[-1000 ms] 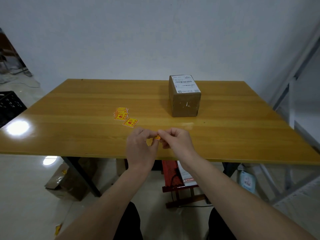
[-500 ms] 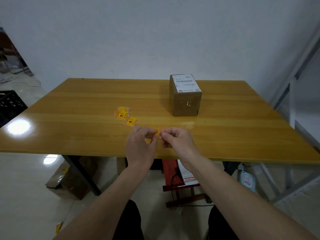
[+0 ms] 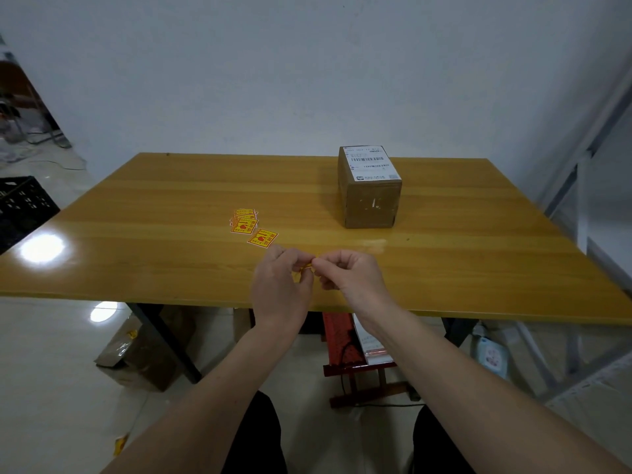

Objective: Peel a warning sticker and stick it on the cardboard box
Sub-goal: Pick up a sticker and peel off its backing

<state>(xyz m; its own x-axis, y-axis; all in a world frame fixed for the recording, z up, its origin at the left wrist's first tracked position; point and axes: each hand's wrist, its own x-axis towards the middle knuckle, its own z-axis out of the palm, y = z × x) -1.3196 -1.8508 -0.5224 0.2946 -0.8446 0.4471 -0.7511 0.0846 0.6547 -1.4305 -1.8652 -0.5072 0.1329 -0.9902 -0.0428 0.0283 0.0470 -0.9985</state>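
Observation:
A small yellow warning sticker [image 3: 306, 267] is pinched between the fingertips of my left hand [image 3: 282, 289] and my right hand [image 3: 352, 277], just above the near part of the wooden table [image 3: 136, 261]. Only a thin edge of it shows; the fingers hide most of it. The brown cardboard box [image 3: 371, 203] with a white shipping label on top stands upright farther back, to the right of my hands. A single yellow and red sticker [image 3: 262, 238] lies flat just beyond my left hand.
A small pile of the same stickers [image 3: 243, 220] lies left of the box. A black crate [image 3: 20, 206] stands on the floor at the left. Under the table are a cardboard box [image 3: 136, 354] and a red stool [image 3: 352, 357]. Metal shelving [image 3: 581, 186] rises on the right.
Both hands have moved a little away from me and higher over the table, still pinching the sticker. The sticker has turned more edge-on, so less of it shows.

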